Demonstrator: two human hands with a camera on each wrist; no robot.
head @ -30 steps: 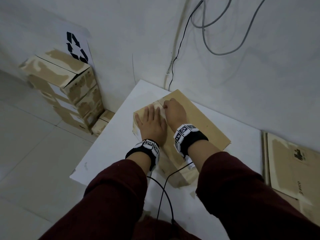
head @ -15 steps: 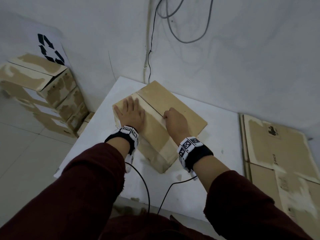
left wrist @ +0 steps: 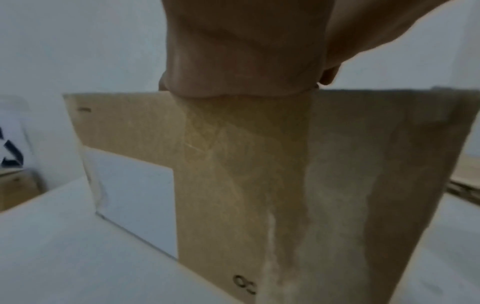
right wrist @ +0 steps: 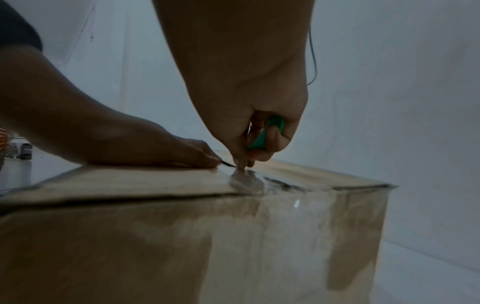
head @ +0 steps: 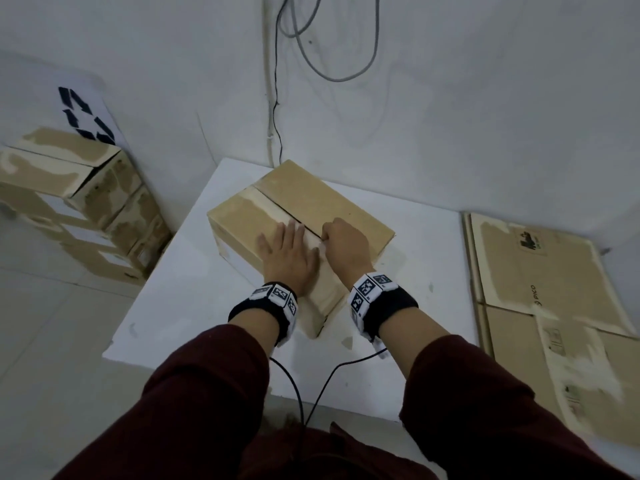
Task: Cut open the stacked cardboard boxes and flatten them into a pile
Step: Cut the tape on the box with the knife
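On the white table (head: pixel 180 306), box (head: pixel 311 199): left hand (head: pixel 289 259) flat; right hand (head: pixel 346 249) grips green cutter (right wrist: pixel 267 131).

Green cutter (right wrist: pixel 267 131) in right hand (right wrist: pixel 249 98)

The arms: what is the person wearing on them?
Dark maroon long sleeves. Each wrist has a black band with white squares printed in black patterns, on the left hand and right hand. A thin black cable trails from each band.
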